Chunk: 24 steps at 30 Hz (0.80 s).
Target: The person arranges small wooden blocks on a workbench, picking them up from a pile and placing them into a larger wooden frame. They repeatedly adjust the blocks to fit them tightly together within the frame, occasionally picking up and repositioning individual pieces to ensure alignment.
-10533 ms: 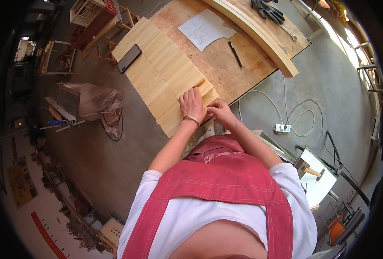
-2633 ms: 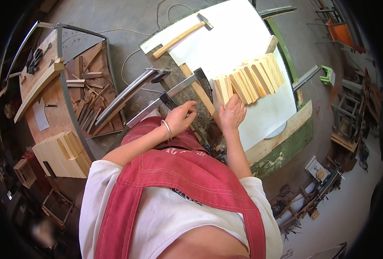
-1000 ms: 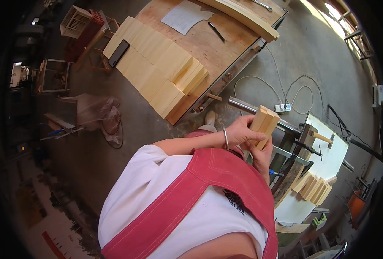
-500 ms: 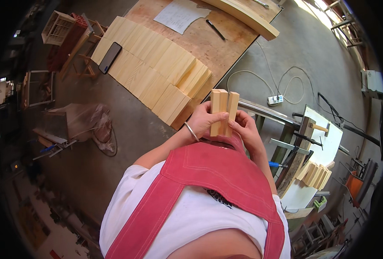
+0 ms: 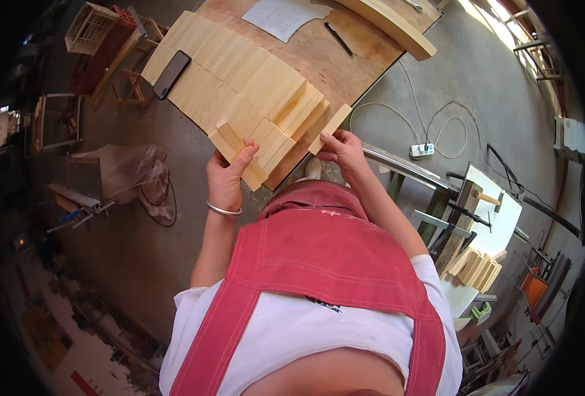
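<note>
Closed around a couple of pale wooden blocks [image 5: 244, 160], my left hand [image 5: 225, 181] is at the near left corner of the table, thumb on top. My right hand [image 5: 346, 153] pinches one slim wooden block [image 5: 331, 129] by its lower end, beside the table's right edge. Between the two hands, rows of pale wooden blocks [image 5: 240, 82] lie side by side on the brown tabletop [image 5: 365, 66]. The held blocks on the left overlap the near end of these rows, so whether they touch them I cannot tell.
On the far left of the rows lies a dark phone [image 5: 172, 74]. Further off are a paper sheet [image 5: 286, 16], a black pen [image 5: 338, 38] and a long timber [image 5: 391, 28]. To the right stand a clamping bench [image 5: 461, 224] with stacked blocks [image 5: 478, 269] and a power strip [image 5: 422, 151] with cables.
My hands, together in front of me before with the blocks gathered between them, have moved apart. The left carries blocks to the table's near left corner; the right holds one block at the right edge.
</note>
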Motion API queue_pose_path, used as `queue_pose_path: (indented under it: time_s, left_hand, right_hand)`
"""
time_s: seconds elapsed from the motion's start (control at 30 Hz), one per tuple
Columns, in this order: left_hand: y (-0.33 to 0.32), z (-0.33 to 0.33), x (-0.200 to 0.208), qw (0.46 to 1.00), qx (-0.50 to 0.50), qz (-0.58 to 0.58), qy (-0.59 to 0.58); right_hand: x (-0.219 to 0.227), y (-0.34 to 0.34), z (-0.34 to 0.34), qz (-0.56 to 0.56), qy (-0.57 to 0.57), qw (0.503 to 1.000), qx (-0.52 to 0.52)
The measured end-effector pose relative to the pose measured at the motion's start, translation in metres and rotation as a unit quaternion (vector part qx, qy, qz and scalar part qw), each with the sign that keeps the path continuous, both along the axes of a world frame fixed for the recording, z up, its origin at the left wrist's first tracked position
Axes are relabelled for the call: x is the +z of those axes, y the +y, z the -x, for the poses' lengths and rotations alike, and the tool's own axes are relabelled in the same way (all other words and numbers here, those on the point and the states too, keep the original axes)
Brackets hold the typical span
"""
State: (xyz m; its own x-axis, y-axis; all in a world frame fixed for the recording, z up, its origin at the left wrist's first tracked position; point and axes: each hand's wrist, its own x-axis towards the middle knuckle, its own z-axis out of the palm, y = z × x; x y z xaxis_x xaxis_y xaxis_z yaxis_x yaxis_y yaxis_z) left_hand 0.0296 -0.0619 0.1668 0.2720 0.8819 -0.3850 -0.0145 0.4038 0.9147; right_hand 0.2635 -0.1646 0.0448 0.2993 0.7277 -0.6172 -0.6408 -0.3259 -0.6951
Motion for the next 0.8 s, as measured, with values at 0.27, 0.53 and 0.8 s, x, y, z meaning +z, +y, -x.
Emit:
queue_pose_path:
  time_s: [0.27, 0.53, 0.8]
  left_hand:
    - [-0.017, 0.012, -0.006, 1.000, -0.004, -0.001, 0.018]
    - [-0.018, 0.014, -0.010, 0.999, -0.020, 0.029, 0.004]
    - [-0.015, 0.008, -0.013, 0.999, -0.014, 0.032, -0.010]
  right_hand:
    - [-0.026, 0.044, 0.016, 0.048, -0.070, 0.996, 0.009]
    - [-0.032, 0.053, 0.024, 0.077, -0.187, 0.976, 0.082]
    - [-0.024, 0.058, 0.005, 0.146, -0.429, 0.871, 0.189]
